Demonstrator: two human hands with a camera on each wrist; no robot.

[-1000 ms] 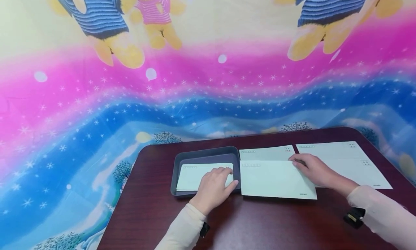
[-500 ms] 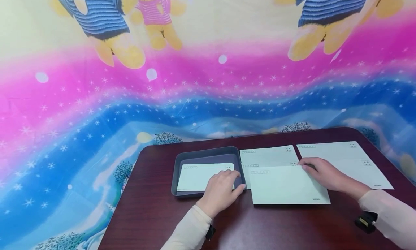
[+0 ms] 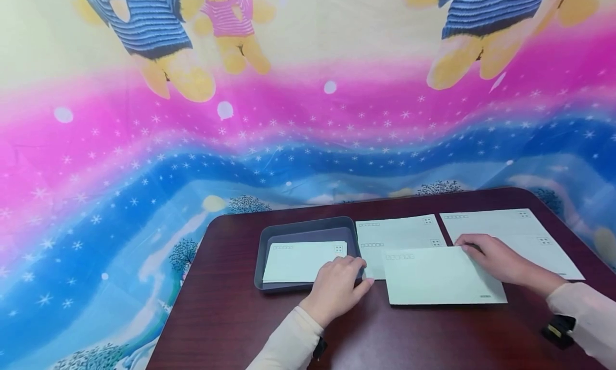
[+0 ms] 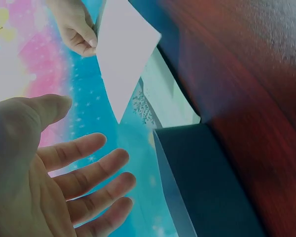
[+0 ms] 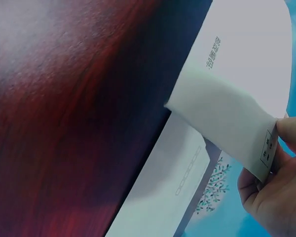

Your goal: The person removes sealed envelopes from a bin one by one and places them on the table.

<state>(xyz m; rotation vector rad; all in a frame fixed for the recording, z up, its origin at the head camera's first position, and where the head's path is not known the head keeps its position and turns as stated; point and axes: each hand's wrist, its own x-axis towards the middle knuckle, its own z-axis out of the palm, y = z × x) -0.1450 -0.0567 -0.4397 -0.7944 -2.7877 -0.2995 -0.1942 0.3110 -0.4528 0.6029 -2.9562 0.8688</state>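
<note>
My right hand (image 3: 500, 260) pinches a pale envelope (image 3: 445, 279) by its upper right corner. In the right wrist view the thumb and fingers grip the end of this envelope (image 5: 222, 111) beside its printed stamp box. It overlaps the middle envelopes (image 3: 401, 230) in the head view. My left hand (image 3: 337, 290) hovers at the front right corner of a grey tray (image 3: 260, 260), fingers loosely bent and holding nothing. The left wrist view shows the palm and spread fingers of that hand (image 4: 76, 182). Inside the tray lies a small stack of envelopes (image 3: 293, 263).
Right of the middle envelopes, more envelopes (image 3: 495, 224) lie overlapped in a second column, partly behind my right forearm. All sit on a dark red-brown table (image 3: 231, 316). A patterned cloth (image 3: 313, 113) with bears and snowflakes hangs behind its far edge.
My right hand has carried the envelope right and slightly toward me, uncovering more of the middle envelopes. My left hand has shifted right and nearer, off the envelopes in the tray.
</note>
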